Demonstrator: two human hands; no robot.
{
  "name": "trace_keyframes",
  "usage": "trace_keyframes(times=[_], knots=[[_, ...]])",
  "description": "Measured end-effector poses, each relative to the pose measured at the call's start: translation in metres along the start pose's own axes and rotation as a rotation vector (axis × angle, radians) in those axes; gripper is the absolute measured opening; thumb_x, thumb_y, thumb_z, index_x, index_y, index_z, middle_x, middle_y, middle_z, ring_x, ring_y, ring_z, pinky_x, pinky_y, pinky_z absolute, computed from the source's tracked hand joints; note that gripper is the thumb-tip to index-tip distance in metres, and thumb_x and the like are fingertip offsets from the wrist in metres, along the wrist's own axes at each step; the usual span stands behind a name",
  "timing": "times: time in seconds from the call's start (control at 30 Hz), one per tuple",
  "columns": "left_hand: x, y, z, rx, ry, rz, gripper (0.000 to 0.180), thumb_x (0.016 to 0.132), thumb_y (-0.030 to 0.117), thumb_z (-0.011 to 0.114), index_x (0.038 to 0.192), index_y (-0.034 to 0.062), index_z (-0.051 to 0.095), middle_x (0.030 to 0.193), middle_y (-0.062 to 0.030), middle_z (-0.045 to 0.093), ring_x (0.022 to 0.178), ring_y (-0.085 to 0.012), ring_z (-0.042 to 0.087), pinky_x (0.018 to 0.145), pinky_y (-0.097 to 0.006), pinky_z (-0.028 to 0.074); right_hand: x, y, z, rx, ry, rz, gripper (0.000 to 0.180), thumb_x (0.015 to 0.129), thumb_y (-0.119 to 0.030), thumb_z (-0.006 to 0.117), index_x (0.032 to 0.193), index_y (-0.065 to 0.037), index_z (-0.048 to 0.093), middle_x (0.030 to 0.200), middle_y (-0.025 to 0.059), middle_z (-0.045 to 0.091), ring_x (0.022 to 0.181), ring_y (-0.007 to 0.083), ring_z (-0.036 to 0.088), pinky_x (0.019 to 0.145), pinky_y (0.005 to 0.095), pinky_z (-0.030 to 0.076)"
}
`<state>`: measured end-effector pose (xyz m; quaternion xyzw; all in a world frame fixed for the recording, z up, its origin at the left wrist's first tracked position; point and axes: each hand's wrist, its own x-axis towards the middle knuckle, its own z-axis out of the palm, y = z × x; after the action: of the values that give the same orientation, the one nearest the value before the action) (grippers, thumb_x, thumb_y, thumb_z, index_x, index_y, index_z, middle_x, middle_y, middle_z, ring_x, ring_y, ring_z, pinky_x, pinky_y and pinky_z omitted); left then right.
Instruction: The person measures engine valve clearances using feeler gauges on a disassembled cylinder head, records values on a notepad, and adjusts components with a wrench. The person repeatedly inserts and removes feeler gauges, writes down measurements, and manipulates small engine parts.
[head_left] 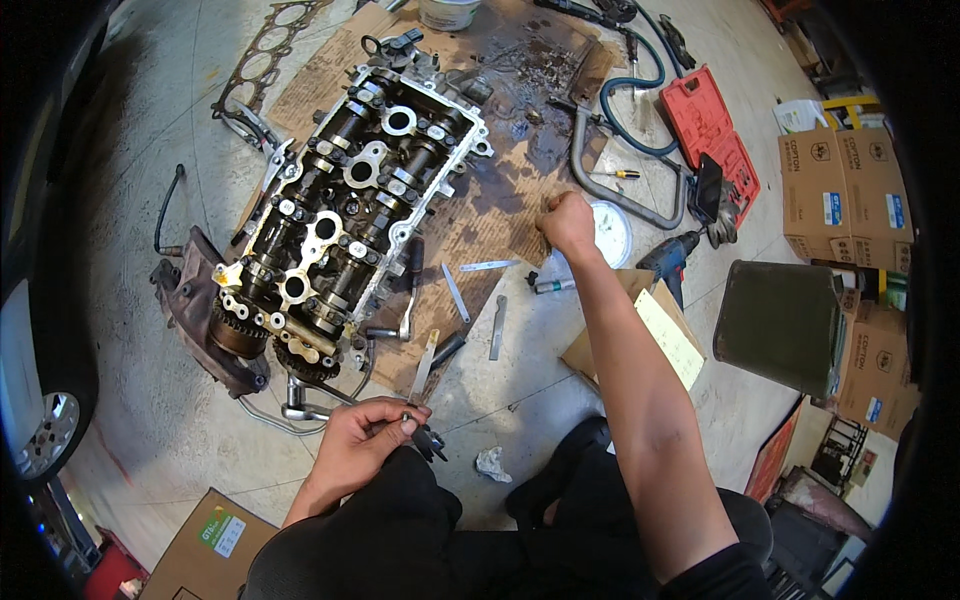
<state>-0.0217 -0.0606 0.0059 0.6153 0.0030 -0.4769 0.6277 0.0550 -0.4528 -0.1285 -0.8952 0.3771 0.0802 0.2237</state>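
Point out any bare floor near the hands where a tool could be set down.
Bare concrete lies between the left hand, the crumpled rag and the flat metal strips. More lies left of the cylinder head, toward the car wheel. Around the right hand it is crowded: stained cardboard, white lid, drill.
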Motion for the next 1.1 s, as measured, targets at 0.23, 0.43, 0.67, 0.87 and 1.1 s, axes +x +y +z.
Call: trace_keyframes(times=[0.23, 0.43, 0.67, 0.87, 1.1], knots=[[-0.003, 0.005, -0.007, -0.040, 0.030, 0.039, 0.012, 0.092, 0.003, 0.063, 0.100, -0.0040, 0.070, 0.107, -0.0118, 0.070, 0.098, -0.0154, 0.064, 0.084, -0.027, 0.050, -0.059, -0.031, -0.058, 1.157, -0.412, 0.187, 0.011, 0.083, -0.004, 0.068, 0.088, 0.003, 0.062, 0.073, 0.0084, 0.066, 0.059, 0.0147, 0.064, 0.054, 0.0270, 0.054], [0.006, 0.025, -0.003, -0.050, 0.076, 0.156, 0.013, 0.092, 0.004, 0.063, 0.100, -0.0040, 0.070, 0.106, -0.0123, 0.070, 0.096, -0.0156, 0.064, 0.081, -0.026, 0.051, -0.137, -0.079, -0.086, 1.382, -0.330, 0.154, 0.010, 0.084, -0.002, 0.069, 0.084, -0.001, 0.059, 0.074, 0.0084, 0.064, 0.060, 0.0170, 0.066, 0.057, 0.0307, 0.060], [0.008, 0.036, 0.004, -0.054, 0.096, 0.170, 0.013, 0.092, 0.003, 0.063, 0.100, -0.0039, 0.070, 0.107, -0.0127, 0.070, 0.097, -0.0159, 0.064, 0.082, -0.027, 0.051, -0.166, -0.087, -0.085, 1.468, -0.334, 0.122, 0.009, 0.086, -0.002, 0.068, 0.091, 0.000, 0.061, 0.077, 0.0099, 0.067, 0.063, 0.0181, 0.068, 0.057, 0.0294, 0.060], [0.004, 0.037, 0.002, -0.043, 0.088, 0.194, 0.013, 0.094, 0.002, 0.061, 0.101, -0.0059, 0.068, 0.109, -0.0132, 0.069, 0.102, -0.0160, 0.063, 0.086, -0.027, 0.050, -0.171, -0.088, -0.082, 1.492, -0.339, 0.083, 0.008, 0.087, -0.003, 0.067, 0.092, -0.001, 0.061, 0.078, 0.0092, 0.067, 0.064, 0.0180, 0.069, 0.058, 0.0286, 0.060], [0.003, 0.044, 0.005, -0.090, 0.120, 0.167, 0.015, 0.094, 0.003, 0.061, 0.102, -0.0055, 0.069, 0.108, -0.0112, 0.070, 0.097, -0.0130, 0.064, 0.085, -0.025, 0.049, -0.188, -0.095, -0.077, 1.473, -0.289, 0.029, 0.006, 0.087, -0.003, 0.067, 0.088, 0.000, 0.062, 0.078, 0.0083, 0.066, 0.065, 0.0159, 0.066, 0.058, 0.0288, 0.059]])
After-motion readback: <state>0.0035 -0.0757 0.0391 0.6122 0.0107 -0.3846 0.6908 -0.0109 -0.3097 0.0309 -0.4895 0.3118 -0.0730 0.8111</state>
